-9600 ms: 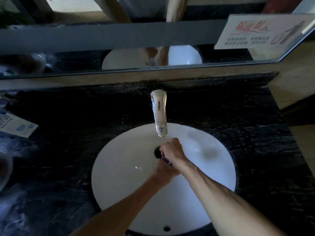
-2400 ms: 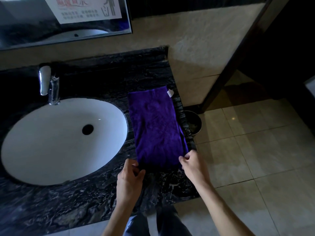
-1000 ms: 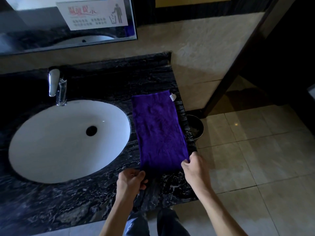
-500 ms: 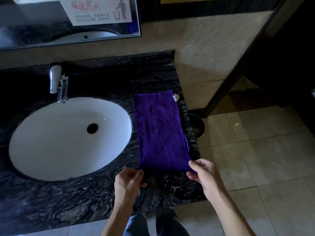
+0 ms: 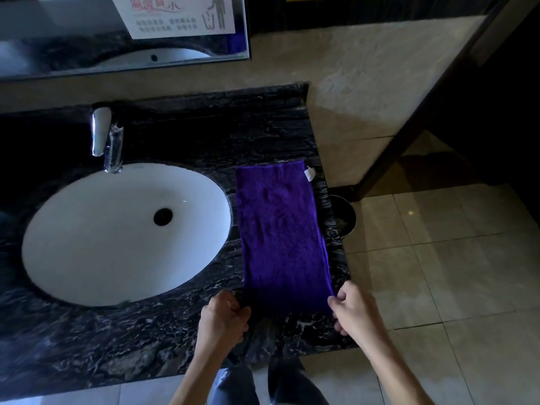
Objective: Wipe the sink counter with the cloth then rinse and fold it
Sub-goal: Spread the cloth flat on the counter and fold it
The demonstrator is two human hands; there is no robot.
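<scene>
Both hands, left hand [image 5: 223,317] and right hand [image 5: 352,309], seemingly pinch the purple cloth's [image 5: 282,229] near corners, grips closed.

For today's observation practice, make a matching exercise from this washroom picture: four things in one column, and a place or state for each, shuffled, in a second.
Things
1. purple cloth
2. tap
3. small bin
4. hands (left hand, right hand)

Places or states
A. on the floor, beside the end of the counter
B. pinching the cloth's two near corners
C. laid out flat on the counter, right of the sink
D. standing behind the sink, spout over the basin

Pairs: 1-C, 2-D, 3-A, 4-B
</scene>
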